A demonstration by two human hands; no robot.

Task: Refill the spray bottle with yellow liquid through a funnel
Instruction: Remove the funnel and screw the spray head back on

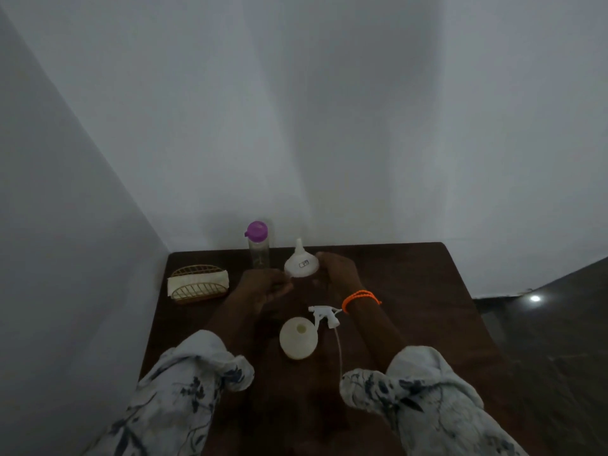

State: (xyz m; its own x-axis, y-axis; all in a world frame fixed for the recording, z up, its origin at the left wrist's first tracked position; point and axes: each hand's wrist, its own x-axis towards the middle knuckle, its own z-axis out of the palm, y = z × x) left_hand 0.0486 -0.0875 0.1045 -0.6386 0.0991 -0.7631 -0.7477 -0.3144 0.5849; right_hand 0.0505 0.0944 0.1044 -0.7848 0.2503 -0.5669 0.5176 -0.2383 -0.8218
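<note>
Dimly: right hand [337, 269] grips white conical funnel [301, 263]; left hand [263, 286] seemingly loosely curled.

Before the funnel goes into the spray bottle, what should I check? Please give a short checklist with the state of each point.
1. Spray bottle mouth open, sprayer off: ok.
2. Spray head with its tube lies beside the bottle, clear of the mouth: ok.
3. Funnel ready: not ok, it stands upside down, spout up.
4. Right hand holds the funnel: cannot tell, it touches the rim, but the picture is dark.
5. Left hand free: cannot tell.
6. Bottle with purple lid holds yellow liquid: cannot tell, it looks nearly clear.
</note>
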